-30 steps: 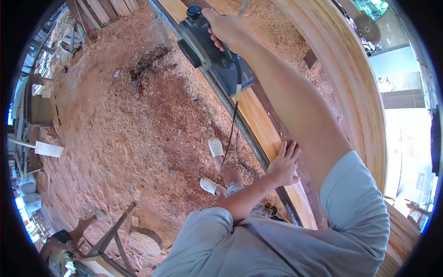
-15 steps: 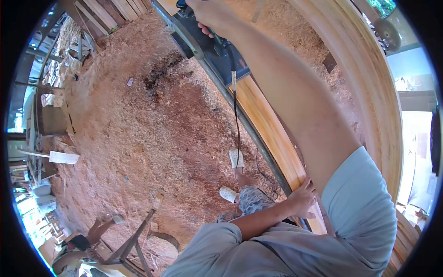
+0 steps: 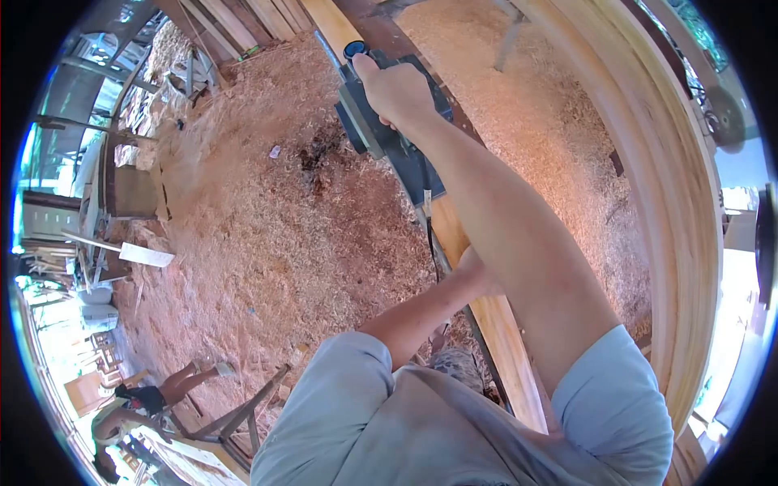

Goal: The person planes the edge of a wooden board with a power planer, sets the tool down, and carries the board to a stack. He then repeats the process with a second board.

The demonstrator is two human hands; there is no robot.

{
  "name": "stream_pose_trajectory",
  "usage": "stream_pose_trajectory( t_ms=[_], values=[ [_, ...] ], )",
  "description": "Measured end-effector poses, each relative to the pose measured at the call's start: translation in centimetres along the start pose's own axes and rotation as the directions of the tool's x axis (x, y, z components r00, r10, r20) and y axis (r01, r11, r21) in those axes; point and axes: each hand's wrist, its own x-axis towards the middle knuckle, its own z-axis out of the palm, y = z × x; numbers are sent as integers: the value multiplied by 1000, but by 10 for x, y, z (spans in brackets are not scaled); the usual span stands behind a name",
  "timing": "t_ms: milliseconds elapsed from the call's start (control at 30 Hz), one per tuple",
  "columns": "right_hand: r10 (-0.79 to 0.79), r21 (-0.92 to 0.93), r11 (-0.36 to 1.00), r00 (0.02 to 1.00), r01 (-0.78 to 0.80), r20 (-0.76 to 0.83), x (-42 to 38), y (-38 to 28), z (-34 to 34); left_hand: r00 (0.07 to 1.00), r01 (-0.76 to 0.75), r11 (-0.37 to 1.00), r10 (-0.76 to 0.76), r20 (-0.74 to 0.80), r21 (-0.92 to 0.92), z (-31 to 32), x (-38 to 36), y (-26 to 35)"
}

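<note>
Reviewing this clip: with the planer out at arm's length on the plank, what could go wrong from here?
1. The right hand grips the electric planer at full reach, so control may be weak and it might tip off the narrow plank.
2. The power cord hangs beside the plank near the left arm; it might snag.
3. Wood shavings cover the floor thickly; footing may slip.

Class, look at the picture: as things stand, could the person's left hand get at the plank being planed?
Probably yes. The left hand is mostly hidden behind the right forearm, but it sits right at the plank, below the planer, with nothing visible between.
</note>
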Motion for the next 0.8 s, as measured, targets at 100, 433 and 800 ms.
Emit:
stream_pose_trajectory(
  t_ms=[100, 433, 800],
  values=[
    [-11, 64, 998, 999, 7, 52, 19, -20, 4, 988, 24, 996, -37, 149, 90, -30, 9, 22],
    [-80, 109, 991, 994, 72, 71, 119, -74, 43, 987, -70, 975, 99, 130, -209, -58, 10, 32],
    [-151, 233, 964, 985, 128, 87, 205, -118, 75, 913, -79, 716, 332, 239, -694, -75, 27, 1]
  ],
)
